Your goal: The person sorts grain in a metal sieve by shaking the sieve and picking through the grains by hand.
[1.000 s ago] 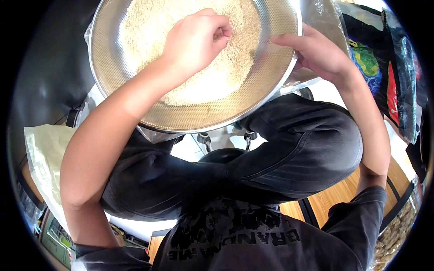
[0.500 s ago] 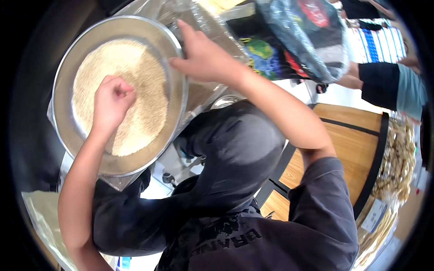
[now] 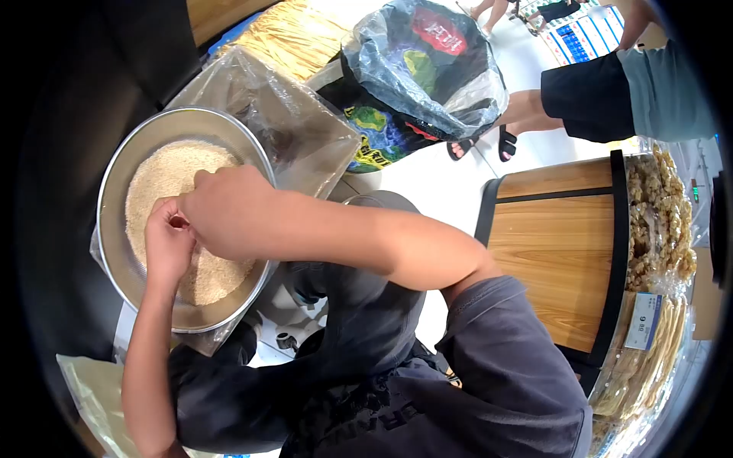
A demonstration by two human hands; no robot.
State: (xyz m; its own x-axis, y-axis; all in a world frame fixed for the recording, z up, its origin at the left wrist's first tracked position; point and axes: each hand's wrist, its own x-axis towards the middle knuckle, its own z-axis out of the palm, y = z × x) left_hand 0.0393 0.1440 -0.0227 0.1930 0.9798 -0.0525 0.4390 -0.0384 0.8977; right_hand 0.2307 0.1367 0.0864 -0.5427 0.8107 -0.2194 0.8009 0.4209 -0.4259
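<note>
A round metal mesh sieve holds a bed of fine pale grain. Over the grain, my left hand is closed, thumb and fingers pinched together. My right hand reaches across from the right and meets the left fingertips. Its back faces me and its fingers are curled. Whatever lies between the fingertips is too small or hidden to make out. Under the sieve's right side spreads a clear plastic bag with something brownish inside.
A large dark printed bag stands open beyond the sieve, beside yellow dried strips. Another person's legs are at the upper right. A wooden stand and packaged dry goods are on my right.
My right hand has left the sieve's far rim and come to my left fingertips over the grain. The view has shifted, showing more of the bags and floor.
</note>
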